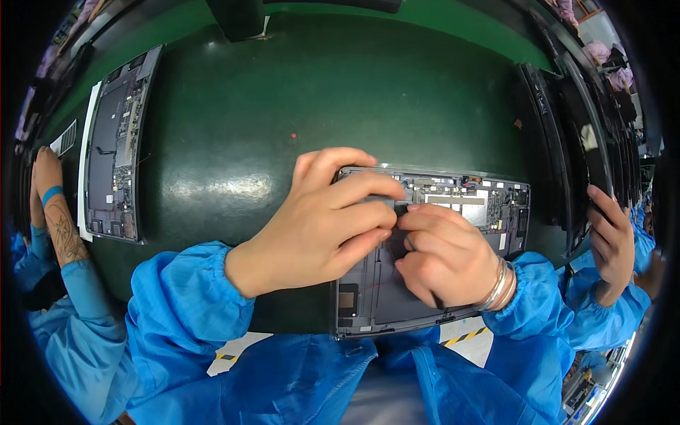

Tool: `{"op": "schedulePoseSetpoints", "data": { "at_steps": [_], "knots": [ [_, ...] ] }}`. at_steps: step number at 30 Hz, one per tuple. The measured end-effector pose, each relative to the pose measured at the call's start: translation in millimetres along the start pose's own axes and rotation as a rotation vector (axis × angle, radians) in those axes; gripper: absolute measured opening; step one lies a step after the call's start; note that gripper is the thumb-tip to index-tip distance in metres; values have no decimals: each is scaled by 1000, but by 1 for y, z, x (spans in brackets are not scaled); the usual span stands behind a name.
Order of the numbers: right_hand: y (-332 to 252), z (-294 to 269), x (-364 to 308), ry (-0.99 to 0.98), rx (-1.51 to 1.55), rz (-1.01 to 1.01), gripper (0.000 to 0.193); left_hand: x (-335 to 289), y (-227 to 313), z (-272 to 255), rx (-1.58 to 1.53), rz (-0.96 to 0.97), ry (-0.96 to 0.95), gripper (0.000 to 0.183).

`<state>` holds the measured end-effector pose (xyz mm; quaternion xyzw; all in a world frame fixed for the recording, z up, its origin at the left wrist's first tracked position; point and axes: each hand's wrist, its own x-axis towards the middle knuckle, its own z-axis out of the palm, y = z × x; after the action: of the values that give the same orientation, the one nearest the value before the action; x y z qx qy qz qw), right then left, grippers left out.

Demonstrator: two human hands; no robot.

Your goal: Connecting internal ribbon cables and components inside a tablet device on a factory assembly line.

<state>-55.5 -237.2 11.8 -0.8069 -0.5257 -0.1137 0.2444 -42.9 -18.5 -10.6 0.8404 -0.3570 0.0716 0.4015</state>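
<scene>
An opened, tablet-like device (453,185) lies in front of me, its circuit board and dark inner parts showing. My left hand (322,219) reaches over its left side, fingers bent and the fingertips close to the board. From the right, my right hand (446,255) meets it above the device, thumb and fingers pinched together. Between the fingertips of both hands a small dark piece (401,210) shows in part; its kind is hidden. A dark tip also shows below my right hand, and I cannot tell what it belongs to.
On the green table (340,92), a second opened device (117,149) lies at the left beside a co-worker's hand (48,170). Several dark panels (559,142) stand upright at the right, with another person's hand (613,234) touching them. A black stand (237,18) is at the back.
</scene>
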Motion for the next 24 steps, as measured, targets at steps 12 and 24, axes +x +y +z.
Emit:
{"op": "schedulePoseSetpoints", "data": {
  "at_steps": [12, 24],
  "knots": [
    [2, -3, -5, -30, 44, -28, 22, -1, 5, -1, 43, 23, 11, 11],
    [21, -2, -13, 16, 204, -77, 18, -2, 3, -3, -13, 5, -9, 18]
  ]
}}
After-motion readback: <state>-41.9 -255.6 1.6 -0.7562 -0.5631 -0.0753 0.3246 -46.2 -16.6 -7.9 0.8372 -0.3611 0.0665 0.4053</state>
